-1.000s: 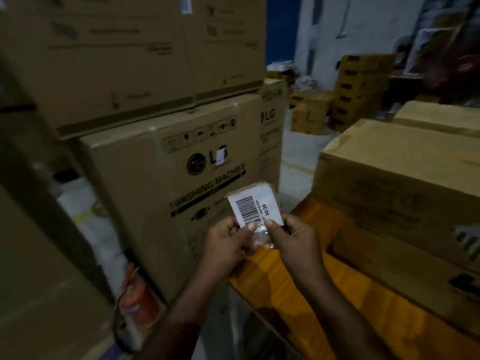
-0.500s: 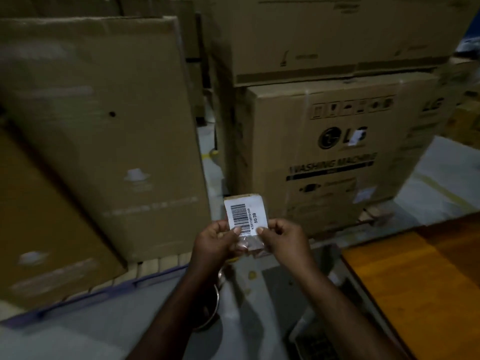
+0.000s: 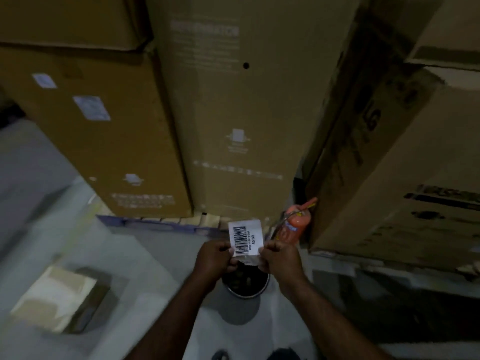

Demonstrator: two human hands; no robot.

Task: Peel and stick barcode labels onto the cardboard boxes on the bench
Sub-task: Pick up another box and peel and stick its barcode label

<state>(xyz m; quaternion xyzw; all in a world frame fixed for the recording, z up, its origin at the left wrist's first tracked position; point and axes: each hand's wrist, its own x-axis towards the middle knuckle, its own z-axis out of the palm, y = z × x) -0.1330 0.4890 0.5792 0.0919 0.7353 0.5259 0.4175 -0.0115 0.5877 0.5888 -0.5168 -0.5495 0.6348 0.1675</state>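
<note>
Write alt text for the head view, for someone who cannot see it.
The left hand and right hand pinch the lower edge of a white barcode label, holding it up in front of tall cardboard boxes. An orange fire extinguisher stands just right of the label, and a round container sits on the floor below the hands.

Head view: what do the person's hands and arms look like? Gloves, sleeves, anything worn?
No gloves: the left hand and right hand are bare. The left forearm and right forearm are uncovered to the frame edge, no sleeve showing. No watch, ring or band discernible in the dim picture.
</note>
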